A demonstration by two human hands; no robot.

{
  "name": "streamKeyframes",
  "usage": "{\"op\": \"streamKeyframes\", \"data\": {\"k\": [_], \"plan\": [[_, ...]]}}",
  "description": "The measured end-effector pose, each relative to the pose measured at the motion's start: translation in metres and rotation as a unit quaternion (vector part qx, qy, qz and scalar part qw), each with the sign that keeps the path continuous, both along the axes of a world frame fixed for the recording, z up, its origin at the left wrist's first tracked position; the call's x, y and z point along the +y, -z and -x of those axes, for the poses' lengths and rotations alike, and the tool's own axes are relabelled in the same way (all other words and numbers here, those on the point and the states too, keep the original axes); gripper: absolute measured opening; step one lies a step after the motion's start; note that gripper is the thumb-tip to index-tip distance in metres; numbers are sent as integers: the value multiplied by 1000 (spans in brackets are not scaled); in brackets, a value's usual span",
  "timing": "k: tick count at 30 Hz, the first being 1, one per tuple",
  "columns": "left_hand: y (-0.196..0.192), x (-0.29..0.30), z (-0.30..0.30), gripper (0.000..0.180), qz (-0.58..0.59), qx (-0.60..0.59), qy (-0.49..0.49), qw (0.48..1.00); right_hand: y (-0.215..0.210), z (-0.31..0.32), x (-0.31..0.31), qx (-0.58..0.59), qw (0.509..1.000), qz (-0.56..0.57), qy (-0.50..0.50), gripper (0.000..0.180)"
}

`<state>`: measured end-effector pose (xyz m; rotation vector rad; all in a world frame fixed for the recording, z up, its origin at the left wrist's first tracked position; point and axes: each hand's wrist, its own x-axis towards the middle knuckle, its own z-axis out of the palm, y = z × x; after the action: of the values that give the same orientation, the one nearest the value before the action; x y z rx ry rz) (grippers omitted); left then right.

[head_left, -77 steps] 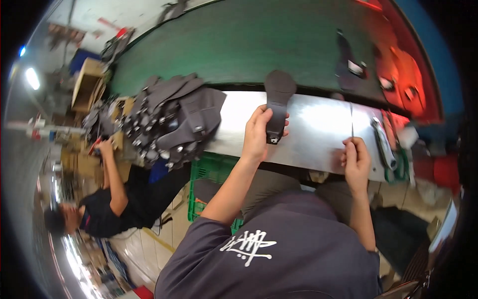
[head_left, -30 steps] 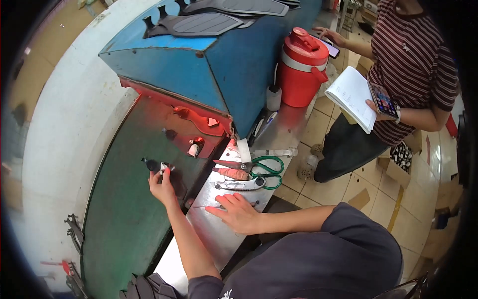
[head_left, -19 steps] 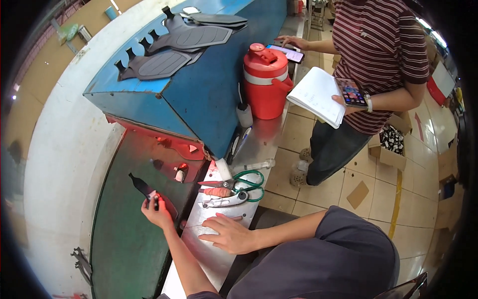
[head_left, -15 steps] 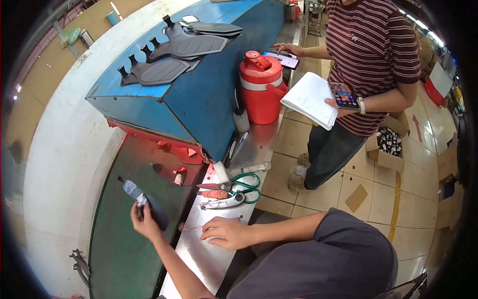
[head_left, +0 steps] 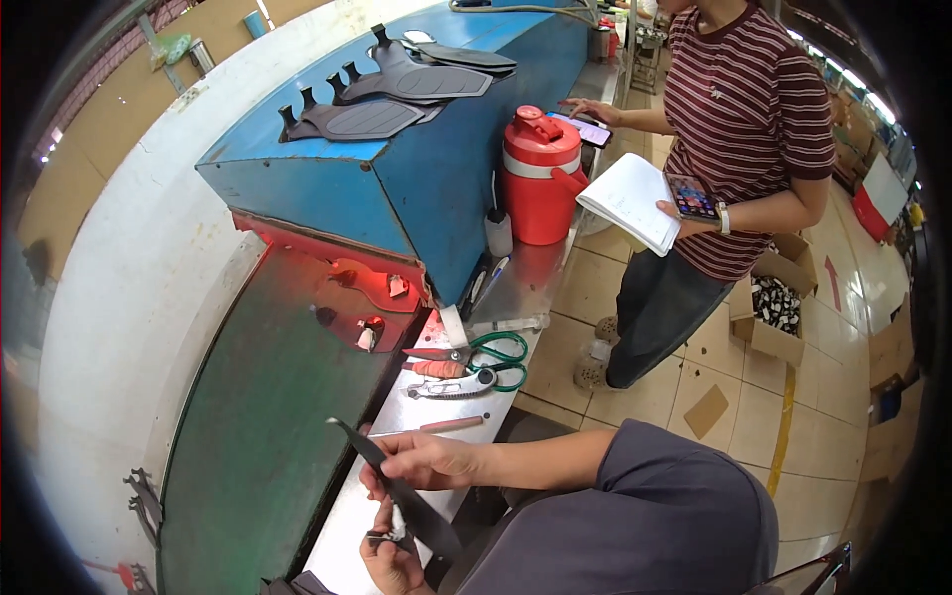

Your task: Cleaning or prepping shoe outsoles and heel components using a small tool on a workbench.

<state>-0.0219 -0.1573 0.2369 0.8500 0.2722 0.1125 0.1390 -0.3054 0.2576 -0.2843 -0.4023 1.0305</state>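
Both my hands are on a dark grey, flat, curved piece (head_left: 426, 511) with a narrow neck, held tilted over the metal ledge's near end. My right hand (head_left: 426, 461) grips it near its upper end, thumb across the face. Lower down, my left hand (head_left: 392, 560) is closed around its edge, beside a small white patch. Just beyond my right hand, a thin pinkish stick (head_left: 451, 423) lies on the metal ledge (head_left: 402, 409). Farther along it are a silver utility knife (head_left: 451, 385), green-handled scissors (head_left: 496, 347) and a white roll (head_left: 452, 325).
The green conveyor belt (head_left: 248, 426) runs at left, with small red-lit parts (head_left: 369, 335) on it. Similar dark pieces (head_left: 372, 121) lie on the blue box (head_left: 297, 178). A red jug (head_left: 540, 188) stands beside it. A person (head_left: 744, 129) holds a notebook (head_left: 635, 203) and phone.
My left hand has brought the dark piece from above the belt toward me. My right hand has risen off the ledge and taken hold of it. The view has shifted slightly.
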Motion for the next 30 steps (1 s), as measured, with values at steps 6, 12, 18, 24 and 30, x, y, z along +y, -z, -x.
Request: {"op": "streamKeyframes", "data": {"k": [6,12,18,24,30], "plan": [[-2,0,13,33,-70,7,-141,988,-13,-13,-9,-184,971,116,98,27],[-10,-3,-3,37,-92,9,-135,987,-18,19,-36,-337,878,328,86,28],[-6,4,16,35,-50,12,-136,989,-13,34,-27,-511,797,289,141,54],[-5,3,21,35,-43,-35,-127,990,-10,43,-25,-563,767,259,166,49],[1,1,19,26,-29,-33,-151,988,-5,44,-25,-533,776,267,208,47]]}}
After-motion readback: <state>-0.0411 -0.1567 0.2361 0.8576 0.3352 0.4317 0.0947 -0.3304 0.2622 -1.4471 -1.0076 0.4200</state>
